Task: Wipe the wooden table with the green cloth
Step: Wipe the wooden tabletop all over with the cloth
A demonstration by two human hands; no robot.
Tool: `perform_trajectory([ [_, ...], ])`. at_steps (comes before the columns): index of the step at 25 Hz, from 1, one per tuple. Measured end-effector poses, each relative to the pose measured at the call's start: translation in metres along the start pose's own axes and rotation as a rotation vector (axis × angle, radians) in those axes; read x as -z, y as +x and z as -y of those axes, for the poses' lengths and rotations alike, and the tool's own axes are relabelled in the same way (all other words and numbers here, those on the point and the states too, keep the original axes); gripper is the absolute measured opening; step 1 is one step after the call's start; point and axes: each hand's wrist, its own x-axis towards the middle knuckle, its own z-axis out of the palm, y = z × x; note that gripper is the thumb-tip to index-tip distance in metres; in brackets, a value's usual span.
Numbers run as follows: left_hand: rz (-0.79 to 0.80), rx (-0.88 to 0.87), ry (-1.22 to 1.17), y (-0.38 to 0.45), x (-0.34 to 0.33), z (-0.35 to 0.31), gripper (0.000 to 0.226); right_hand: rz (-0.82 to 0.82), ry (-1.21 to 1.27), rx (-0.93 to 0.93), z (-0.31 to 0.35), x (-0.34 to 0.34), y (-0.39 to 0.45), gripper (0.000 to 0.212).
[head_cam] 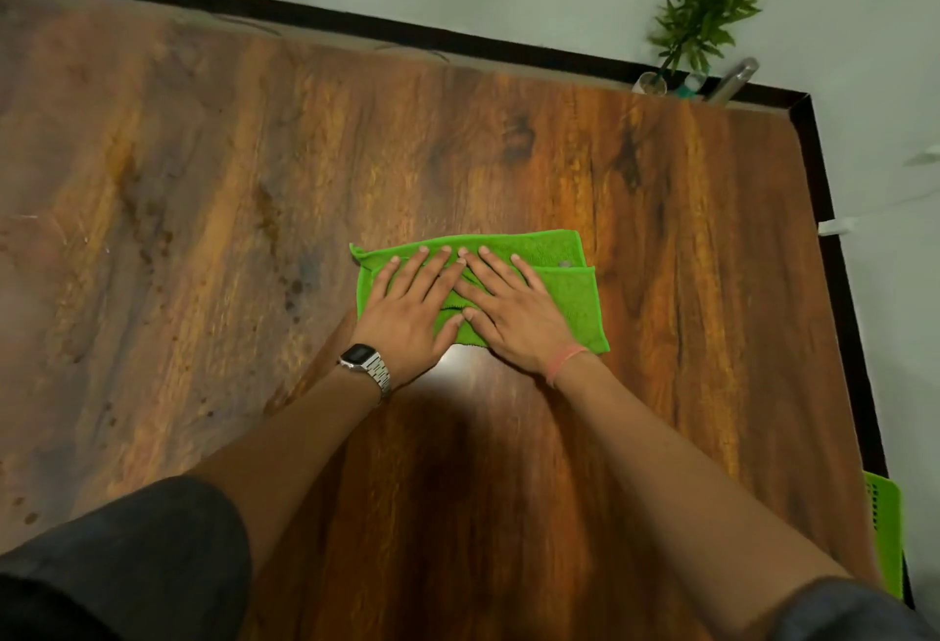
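Wooden table (508,142) | green cloth (569,294) folded | hands (460,302) flat atop

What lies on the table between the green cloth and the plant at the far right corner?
Nothing: in the head view, the table is bare wood from the cloth to the plant.

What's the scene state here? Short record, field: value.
surface: wooden table, dark edge trim
cloth: green cloth, folded, lying flat near the middle
left hand: palm down on cloth, fingers spread, watch on wrist
right hand: palm down on cloth, pink band on wrist
far right corner: plant, bottle
marks: specks on left part of table
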Motion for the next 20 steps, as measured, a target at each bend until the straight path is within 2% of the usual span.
perform_trajectory([
  [6, -0.035, -0.052, 0.005, 0.101, -0.001, 0.011, 0.065, -0.056, 0.000, -0.031, -0.074, 0.009, 0.058, 0.051],
  [14, 0.057, -0.087, 0.010, 0.217, 0.017, 0.047, 0.066, -0.042, 0.024, -0.047, -0.145, 0.032, 0.148, 0.052],
  [20, 0.157, 0.065, 0.028, 0.272, 0.026, 0.055, 0.066, -0.060, 0.043, -0.162, -0.171, 0.034, 0.192, 0.051],
])
